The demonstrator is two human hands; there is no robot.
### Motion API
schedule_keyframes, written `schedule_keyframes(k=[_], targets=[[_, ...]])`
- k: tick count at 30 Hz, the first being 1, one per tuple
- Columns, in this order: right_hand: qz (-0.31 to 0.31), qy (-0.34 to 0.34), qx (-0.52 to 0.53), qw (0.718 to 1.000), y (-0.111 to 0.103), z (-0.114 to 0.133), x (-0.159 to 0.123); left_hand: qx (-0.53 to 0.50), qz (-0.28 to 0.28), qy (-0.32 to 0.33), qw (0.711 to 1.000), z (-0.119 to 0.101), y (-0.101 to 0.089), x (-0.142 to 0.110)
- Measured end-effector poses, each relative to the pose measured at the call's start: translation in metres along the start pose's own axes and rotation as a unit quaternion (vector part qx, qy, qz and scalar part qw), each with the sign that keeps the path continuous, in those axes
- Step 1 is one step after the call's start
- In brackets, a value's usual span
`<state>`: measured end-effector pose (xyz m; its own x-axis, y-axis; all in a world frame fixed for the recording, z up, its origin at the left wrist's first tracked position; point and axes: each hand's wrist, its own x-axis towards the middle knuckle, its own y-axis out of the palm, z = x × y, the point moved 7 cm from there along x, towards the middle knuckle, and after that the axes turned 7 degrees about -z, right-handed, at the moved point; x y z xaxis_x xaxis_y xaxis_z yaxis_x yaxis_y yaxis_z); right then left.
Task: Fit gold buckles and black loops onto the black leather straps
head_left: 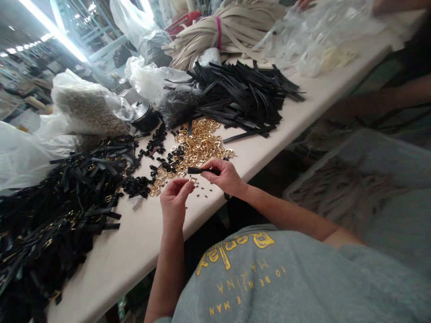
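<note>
My left hand (175, 197) pinches a small gold buckle (193, 180) between thumb and fingertips, just above the table's front part. Close to it on the right, my right hand (227, 176) is closed on a short black strap (195, 170), whose end points left past the fingers. The strap end and the buckle are near each other; whether they touch I cannot tell. Behind both hands spreads a heap of gold buckles (202, 146). Small black loops (136, 186) lie in clusters to its left. A few tiny dark bits (206, 196) are scattered beside my hands.
Black straps with buckles (67, 215) pile up at the left. Loose black straps (245, 94) lie behind the gold heap. Further back are a beige strap bundle (202, 38), filled plastic bags (84, 105) and a dark tin (144, 116). Another person's arm (377, 98) shows at right.
</note>
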<state>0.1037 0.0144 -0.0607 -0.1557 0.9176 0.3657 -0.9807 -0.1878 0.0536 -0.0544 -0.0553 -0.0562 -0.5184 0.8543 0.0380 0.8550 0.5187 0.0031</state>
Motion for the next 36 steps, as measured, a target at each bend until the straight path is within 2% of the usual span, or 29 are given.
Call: schedule_keyframes(k=[2, 5, 13, 16, 24, 29, 32, 34, 36], targets=[[-0.019, -0.056, -0.069, 0.996, -0.007, 0.007, 0.001, -0.058, -0.018, -0.031, 0.998, 0.003, 0.002, -0.001], [-0.008, -0.121, -0.129, 0.984, -0.007, 0.017, -0.004, -0.122, -0.021, -0.075, 0.989, 0.009, 0.009, -0.001], [0.013, -0.18, -0.108, 0.978, -0.002, 0.027, -0.015, -0.245, -0.018, -0.223, 0.943, 0.027, 0.015, 0.0], [0.016, -0.184, -0.097, 0.978, -0.001, 0.028, -0.016, -0.27, -0.01, -0.249, 0.93, 0.029, 0.017, -0.003], [0.008, -0.136, -0.105, 0.985, -0.001, 0.021, -0.014, -0.253, -0.001, -0.213, 0.944, 0.034, 0.02, -0.007], [0.016, -0.114, -0.104, 0.988, 0.002, 0.018, -0.014, -0.223, -0.016, -0.145, 0.964, 0.031, 0.021, -0.014], [0.023, -0.108, -0.101, 0.989, 0.004, 0.02, -0.014, -0.217, -0.025, -0.13, 0.967, 0.03, 0.022, -0.016], [0.05, -0.075, -0.085, 0.992, 0.005, 0.02, -0.012, -0.225, -0.022, -0.138, 0.964, 0.031, 0.021, -0.015], [0.125, 0.009, -0.042, 0.991, 0.009, 0.015, -0.01, -0.24, -0.017, -0.153, 0.959, 0.032, 0.019, -0.012]])
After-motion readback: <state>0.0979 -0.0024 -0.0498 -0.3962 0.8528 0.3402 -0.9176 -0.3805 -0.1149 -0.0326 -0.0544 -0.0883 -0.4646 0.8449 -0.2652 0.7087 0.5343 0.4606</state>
